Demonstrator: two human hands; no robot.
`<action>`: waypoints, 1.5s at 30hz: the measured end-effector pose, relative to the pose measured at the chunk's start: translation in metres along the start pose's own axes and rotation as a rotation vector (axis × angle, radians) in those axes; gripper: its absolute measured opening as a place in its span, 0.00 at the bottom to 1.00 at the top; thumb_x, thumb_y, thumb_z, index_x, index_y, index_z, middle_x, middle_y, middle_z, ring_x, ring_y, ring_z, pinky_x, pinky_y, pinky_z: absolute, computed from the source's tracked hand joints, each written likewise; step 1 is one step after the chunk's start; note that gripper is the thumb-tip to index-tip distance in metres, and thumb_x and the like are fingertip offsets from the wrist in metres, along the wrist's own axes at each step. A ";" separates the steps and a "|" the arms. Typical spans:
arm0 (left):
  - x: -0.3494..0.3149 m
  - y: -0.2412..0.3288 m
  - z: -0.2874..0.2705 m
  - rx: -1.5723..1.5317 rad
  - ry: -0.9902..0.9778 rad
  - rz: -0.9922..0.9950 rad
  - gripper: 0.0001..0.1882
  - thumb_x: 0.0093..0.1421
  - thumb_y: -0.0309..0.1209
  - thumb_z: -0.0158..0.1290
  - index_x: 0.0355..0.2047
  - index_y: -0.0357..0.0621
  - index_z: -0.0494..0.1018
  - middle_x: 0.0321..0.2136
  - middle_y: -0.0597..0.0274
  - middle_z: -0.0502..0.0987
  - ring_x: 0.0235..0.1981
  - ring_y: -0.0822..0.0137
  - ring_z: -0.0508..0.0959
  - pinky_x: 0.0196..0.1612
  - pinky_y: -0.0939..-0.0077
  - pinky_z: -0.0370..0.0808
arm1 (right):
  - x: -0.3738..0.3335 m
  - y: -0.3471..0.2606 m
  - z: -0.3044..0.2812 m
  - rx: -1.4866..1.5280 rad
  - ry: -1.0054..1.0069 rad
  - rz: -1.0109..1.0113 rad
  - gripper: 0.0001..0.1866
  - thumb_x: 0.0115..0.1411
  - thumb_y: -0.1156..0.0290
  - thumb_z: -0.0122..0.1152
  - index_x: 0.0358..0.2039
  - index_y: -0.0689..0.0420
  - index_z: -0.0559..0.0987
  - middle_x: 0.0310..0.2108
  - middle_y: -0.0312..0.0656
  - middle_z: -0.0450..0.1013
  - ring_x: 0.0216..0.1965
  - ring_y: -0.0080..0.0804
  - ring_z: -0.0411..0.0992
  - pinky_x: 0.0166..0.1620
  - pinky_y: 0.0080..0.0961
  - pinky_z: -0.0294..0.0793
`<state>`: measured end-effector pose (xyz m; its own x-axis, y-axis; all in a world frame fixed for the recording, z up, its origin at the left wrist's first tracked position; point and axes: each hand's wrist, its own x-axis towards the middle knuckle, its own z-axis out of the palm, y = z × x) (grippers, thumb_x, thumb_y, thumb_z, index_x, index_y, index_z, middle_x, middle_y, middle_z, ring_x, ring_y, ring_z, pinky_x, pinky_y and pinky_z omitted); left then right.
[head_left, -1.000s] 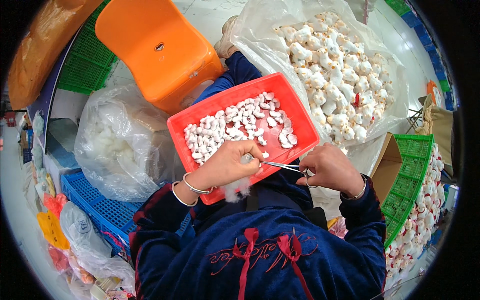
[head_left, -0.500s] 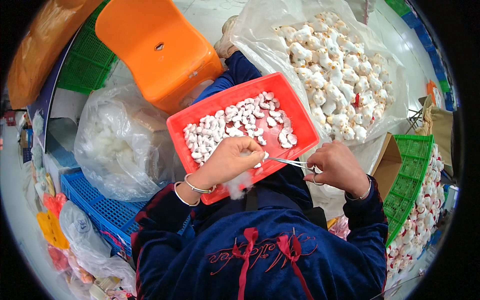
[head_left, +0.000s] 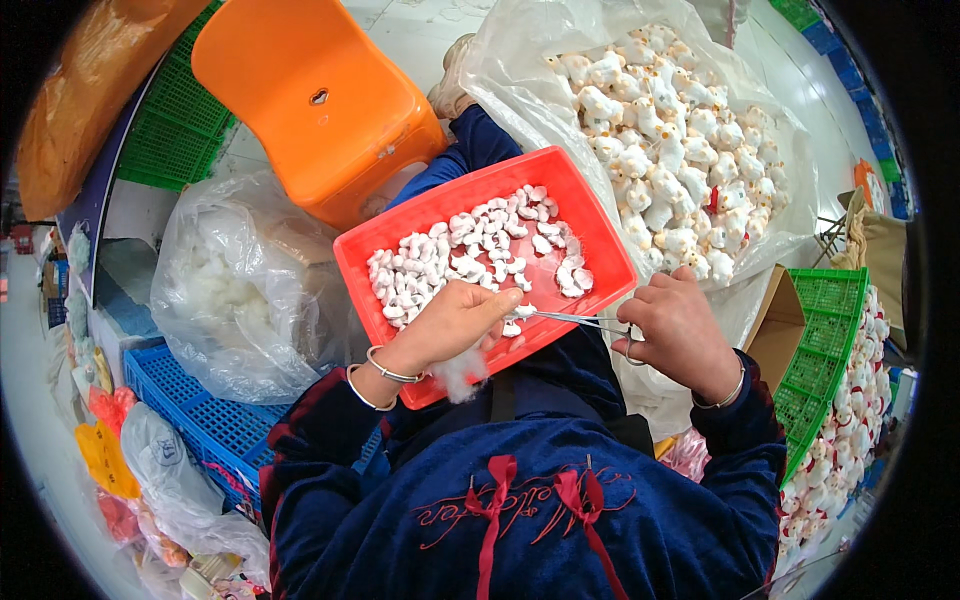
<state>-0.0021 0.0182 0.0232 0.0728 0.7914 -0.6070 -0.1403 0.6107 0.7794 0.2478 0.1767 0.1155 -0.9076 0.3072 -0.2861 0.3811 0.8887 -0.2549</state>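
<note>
My left hand is closed over the near side of a red plastic tray, pinching a small white fabric piece between thumb and fingers. A tuft of white stuffing hangs beneath that palm. To the right, my right hand has its fingers in the loops of slim metal forceps. Their tips reach the white piece at my left fingertips; whether they are inside it is too small to tell. Several similar white pieces lie in the tray, mostly along its left and far parts.
An orange stool stands at the far left, above a clear bag of stuffing and a blue crate. At the far right a big plastic bag holds white plush toys. A green crate and cardboard box sit at right.
My left hand has shifted slightly and its fingers have straightened, showing more of the white piece. The stuffing tuft moved a little left. My right hand rose slightly with the forceps.
</note>
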 end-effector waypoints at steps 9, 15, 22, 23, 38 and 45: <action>0.001 0.001 0.005 -0.111 0.140 0.166 0.12 0.68 0.34 0.60 0.32 0.36 0.82 0.25 0.66 0.81 0.24 0.80 0.76 0.30 0.82 0.73 | -0.001 -0.004 -0.001 0.021 0.036 0.003 0.19 0.45 0.58 0.79 0.34 0.52 0.82 0.34 0.35 0.76 0.45 0.36 0.73 0.49 0.38 0.65; -0.004 0.001 0.008 -0.288 0.207 0.200 0.07 0.68 0.28 0.59 0.35 0.36 0.78 0.31 0.62 0.83 0.30 0.74 0.82 0.36 0.80 0.78 | -0.002 0.000 0.013 0.482 -0.087 0.129 0.19 0.47 0.57 0.79 0.33 0.55 0.81 0.26 0.40 0.76 0.32 0.43 0.77 0.35 0.38 0.72; -0.007 -0.001 0.012 -0.330 0.191 0.239 0.07 0.69 0.27 0.57 0.39 0.34 0.78 0.36 0.55 0.84 0.40 0.65 0.86 0.42 0.77 0.82 | 0.006 -0.006 0.028 0.506 -0.037 0.037 0.20 0.47 0.56 0.79 0.27 0.56 0.78 0.21 0.42 0.74 0.26 0.46 0.75 0.29 0.39 0.71; -0.007 -0.001 0.011 -0.314 0.189 0.225 0.07 0.69 0.27 0.56 0.40 0.34 0.78 0.37 0.56 0.84 0.40 0.66 0.86 0.43 0.76 0.82 | 0.007 -0.007 0.029 0.502 -0.046 0.046 0.20 0.47 0.56 0.79 0.26 0.56 0.78 0.21 0.42 0.74 0.26 0.46 0.75 0.29 0.39 0.71; -0.008 -0.003 0.016 -0.324 0.217 0.264 0.10 0.69 0.29 0.57 0.40 0.32 0.79 0.35 0.54 0.85 0.38 0.67 0.86 0.41 0.77 0.81 | 0.008 -0.007 0.036 0.514 -0.113 0.076 0.22 0.48 0.53 0.79 0.22 0.57 0.77 0.18 0.43 0.72 0.23 0.46 0.74 0.27 0.39 0.69; -0.008 -0.008 0.015 -0.335 0.219 0.303 0.09 0.70 0.27 0.56 0.41 0.31 0.80 0.35 0.56 0.85 0.39 0.70 0.85 0.44 0.78 0.80 | 0.009 -0.010 0.051 0.781 -0.104 0.102 0.23 0.50 0.54 0.80 0.25 0.59 0.78 0.16 0.41 0.69 0.19 0.35 0.70 0.26 0.32 0.68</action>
<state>0.0135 0.0077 0.0240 -0.2244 0.8852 -0.4076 -0.4347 0.2834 0.8548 0.2446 0.1538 0.0681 -0.8551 0.3070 -0.4178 0.5096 0.3501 -0.7859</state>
